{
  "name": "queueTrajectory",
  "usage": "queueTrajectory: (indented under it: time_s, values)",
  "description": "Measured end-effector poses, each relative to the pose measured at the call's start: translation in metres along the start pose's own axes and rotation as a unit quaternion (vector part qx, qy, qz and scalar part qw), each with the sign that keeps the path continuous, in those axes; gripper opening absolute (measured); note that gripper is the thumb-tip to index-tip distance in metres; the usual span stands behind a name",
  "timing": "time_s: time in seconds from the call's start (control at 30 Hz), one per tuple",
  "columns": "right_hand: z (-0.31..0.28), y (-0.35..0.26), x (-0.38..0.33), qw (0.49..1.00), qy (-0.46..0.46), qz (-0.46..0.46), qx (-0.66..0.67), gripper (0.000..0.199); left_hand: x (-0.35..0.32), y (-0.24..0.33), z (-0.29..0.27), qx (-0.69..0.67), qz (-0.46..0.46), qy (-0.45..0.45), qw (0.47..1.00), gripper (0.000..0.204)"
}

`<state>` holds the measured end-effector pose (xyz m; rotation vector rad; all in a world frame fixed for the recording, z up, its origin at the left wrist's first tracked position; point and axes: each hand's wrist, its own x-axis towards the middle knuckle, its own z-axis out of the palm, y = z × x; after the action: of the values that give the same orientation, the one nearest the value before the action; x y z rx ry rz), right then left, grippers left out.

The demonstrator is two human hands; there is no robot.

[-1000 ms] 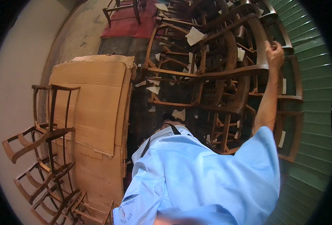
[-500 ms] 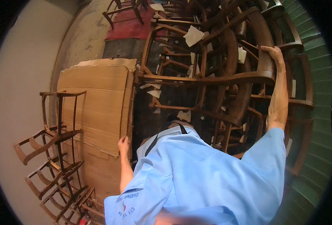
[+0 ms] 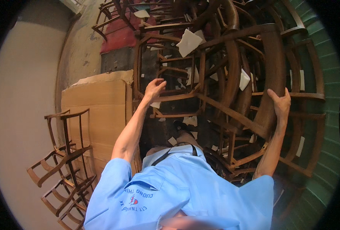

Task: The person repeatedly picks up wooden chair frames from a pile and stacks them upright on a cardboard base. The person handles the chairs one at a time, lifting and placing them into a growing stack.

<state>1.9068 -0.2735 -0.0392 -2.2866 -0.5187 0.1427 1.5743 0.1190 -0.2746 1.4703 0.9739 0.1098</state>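
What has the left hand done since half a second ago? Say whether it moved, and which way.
Yes. Against the cardboard, the left hand has moved up and rightward in the picture, now beyond the cardboard's upper right edge.

Cardboard (image 3: pixel 95 96), green wall (image 3: pixel 333 73), red flooring (image 3: pixel 118 40) — carpet, perhaps

I'm viewing a pale wall (image 3: pixel 28 96) rising left | green ribbed wall (image 3: pixel 329 76) running along right | red floor covering (image 3: pixel 116 44) lying far left | stacked chair frames (image 3: pixel 69 161) standing near left
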Motion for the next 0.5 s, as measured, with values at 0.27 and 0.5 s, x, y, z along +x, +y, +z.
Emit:
queueTrajectory:
  time_s: [0.27,0.5]
  values:
    - [0.008,-0.002,-0.015,0.996,0.022,0.074,0.036,0.062,0.201,0.017,0.078,-0.053,-0.045,-0.036,0.997,0.085]
    - [0.006,0.004,-0.011,0.988,-0.004,0.085,0.130,0.056,0.320,0.005,0.117,-0.085,-0.051,0.096,0.991,0.103]
